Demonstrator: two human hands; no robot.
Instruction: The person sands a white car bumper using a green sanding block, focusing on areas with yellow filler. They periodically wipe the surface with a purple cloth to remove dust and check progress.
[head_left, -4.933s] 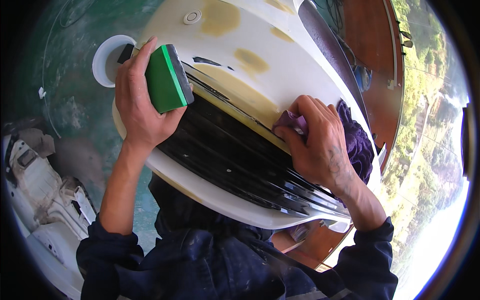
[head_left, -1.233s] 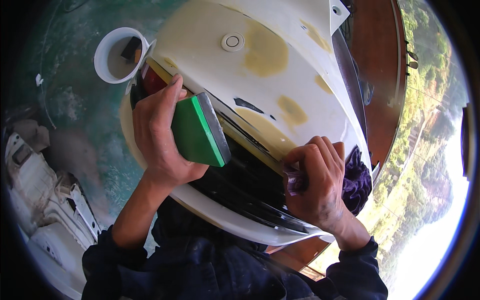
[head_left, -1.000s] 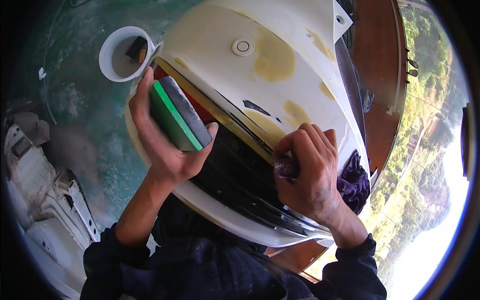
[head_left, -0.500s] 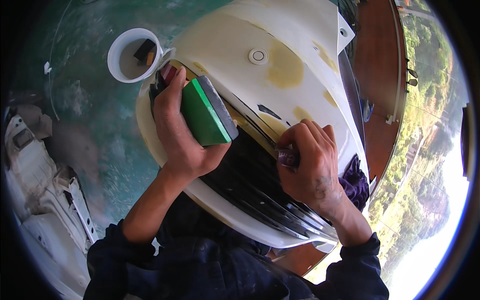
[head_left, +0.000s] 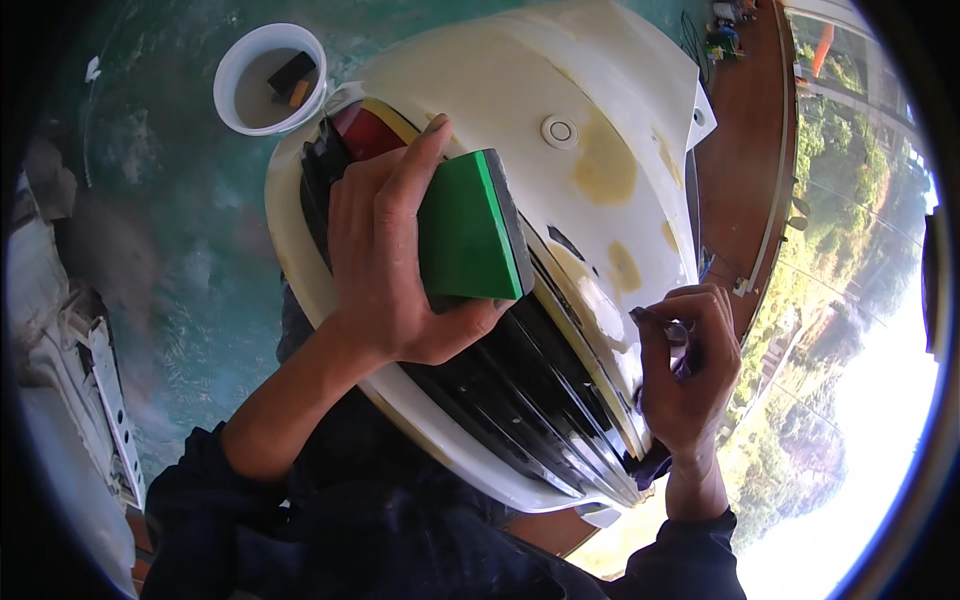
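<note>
My left hand [head_left: 385,265] grips a green sanding block [head_left: 455,235] with a dark grey face, held above the bumper's black grille. Thumb and fingers close around its edges. On the right, my right hand [head_left: 692,365] is closed in a pinch on a small folded piece of sandpaper [head_left: 665,328], mostly hidden by the fingers. Both hands are over a white car bumper [head_left: 480,65] with yellowish sanded patches and a round sensor [head_left: 559,132]. A purple cloth [head_left: 652,464] shows partly below my right hand, by the bumper's right end.
Beyond the bumper's left end, a white bucket [head_left: 222,85] on the green floor [head_left: 190,230] holds water, a black block and an orange piece. White car body parts [head_left: 60,350] lie at the left. A reddish-brown strip of floor [head_left: 745,150] runs along the right, with greenery beyond.
My right hand has moved right, off the bumper's trim edge toward the cloth, still with the folded piece. My left hand with the sanding block has shifted slightly right. The view has shifted.
</note>
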